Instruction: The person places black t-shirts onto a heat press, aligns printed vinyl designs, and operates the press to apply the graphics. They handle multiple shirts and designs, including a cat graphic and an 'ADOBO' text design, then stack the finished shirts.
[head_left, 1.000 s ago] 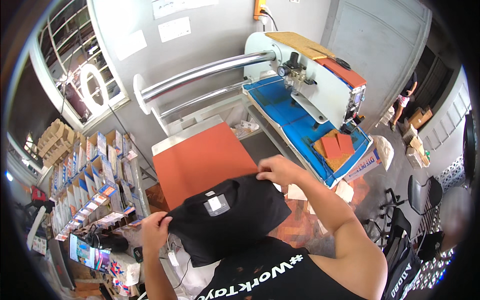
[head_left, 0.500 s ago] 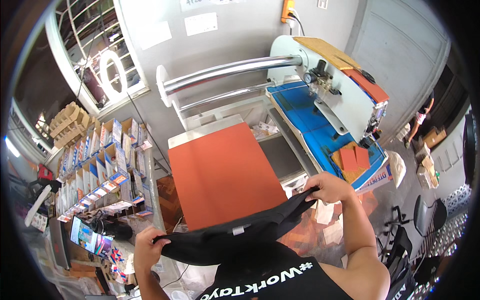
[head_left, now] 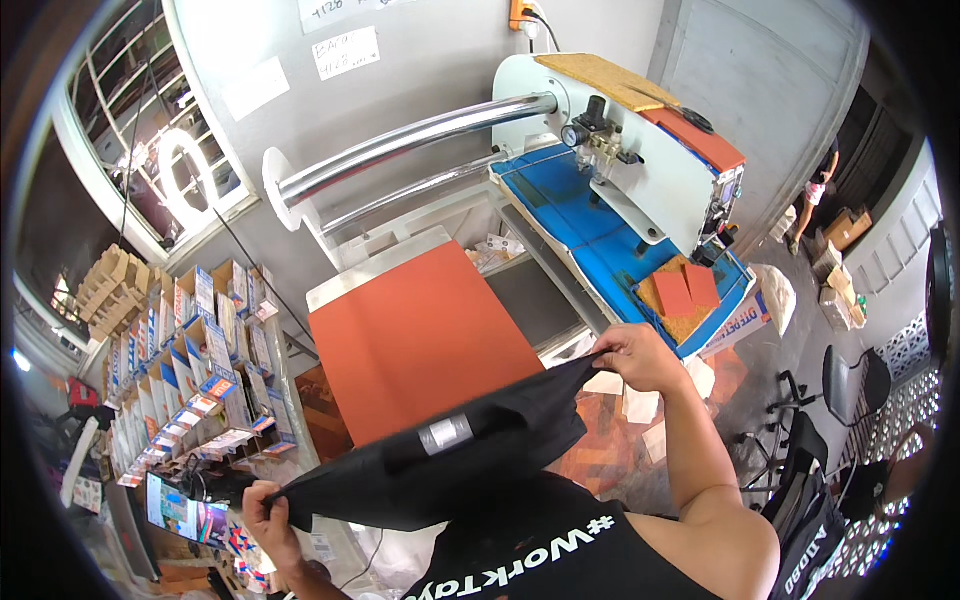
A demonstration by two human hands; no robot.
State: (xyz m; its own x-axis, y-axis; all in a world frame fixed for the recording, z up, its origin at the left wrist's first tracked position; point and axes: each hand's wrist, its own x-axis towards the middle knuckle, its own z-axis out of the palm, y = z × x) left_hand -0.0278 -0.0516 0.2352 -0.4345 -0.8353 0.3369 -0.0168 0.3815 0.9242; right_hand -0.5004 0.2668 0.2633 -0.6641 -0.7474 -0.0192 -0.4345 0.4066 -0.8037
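A black cloth garment (head_left: 390, 484) with a pale label (head_left: 445, 434) is stretched between my hands, above the near edge of an orange-red flat pad (head_left: 415, 340). My left hand (head_left: 268, 522) is closed on its left end, lower in the picture. On the other end, my right hand (head_left: 643, 357) pinches the upper right corner, thumb and fingers together. Its lower part hangs in front of my black top, and where one cloth stops against the other is hard to make out. Whether the garment touches the pad cannot be made out.
Past the pad stands a machine with a shiny metal roller (head_left: 420, 145) and a blue bed (head_left: 585, 225). Cardboard bins (head_left: 195, 370) crowd the left, beside a lit screen (head_left: 172, 510). An office chair (head_left: 850, 395) stands right; a person (head_left: 815, 195) is far off.
My hands are farther apart, the left having moved out to the left. The garment is pulled wider, and its label shows larger and flatter. The whole view has shifted slightly.
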